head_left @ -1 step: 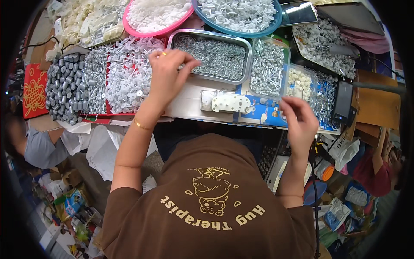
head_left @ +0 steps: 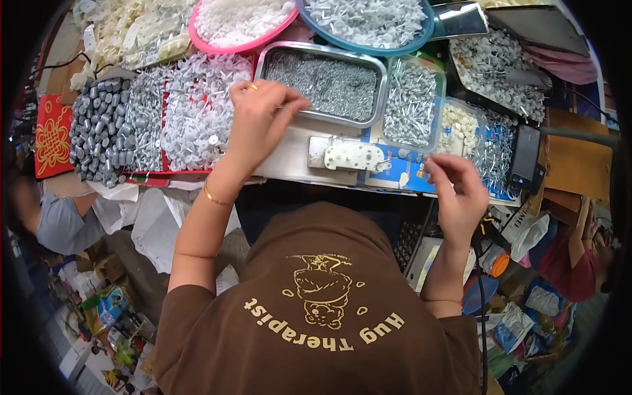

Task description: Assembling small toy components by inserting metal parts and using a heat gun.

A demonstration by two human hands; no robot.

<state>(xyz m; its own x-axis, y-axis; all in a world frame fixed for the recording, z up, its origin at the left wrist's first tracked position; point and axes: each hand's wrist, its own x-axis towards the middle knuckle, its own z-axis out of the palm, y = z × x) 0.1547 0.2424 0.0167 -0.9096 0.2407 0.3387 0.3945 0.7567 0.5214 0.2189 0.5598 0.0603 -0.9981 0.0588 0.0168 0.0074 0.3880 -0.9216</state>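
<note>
My left hand point(head_left: 259, 118) is at the left front corner of a metal tray point(head_left: 262, 64) of tiny silvery metal parts. Its thumb and fingertips come together in a pinch; whatever lies between them is too small to make out. Low over the blue printed sheet point(head_left: 411, 179), my right hand point(head_left: 463, 197) also pinches thumb against forefinger, with something tiny that I cannot name. Between the hands, apart from both, a small white gearbox-like assembly point(head_left: 355, 157) lies on a metal block point(head_left: 318, 150).
Silvery cylinders point(head_left: 100, 128) and white discs with pins point(head_left: 197, 108) are heaped at left. Pink point(head_left: 192, 29) and teal point(head_left: 431, 26) basins stand behind the tray. A clear tub point(head_left: 440, 79) of pins and a black device point(head_left: 525, 161) are at right.
The whole scene sits a few pixels further right. My right fingertips have shifted slightly; my left hand keeps nearly the same pose.
</note>
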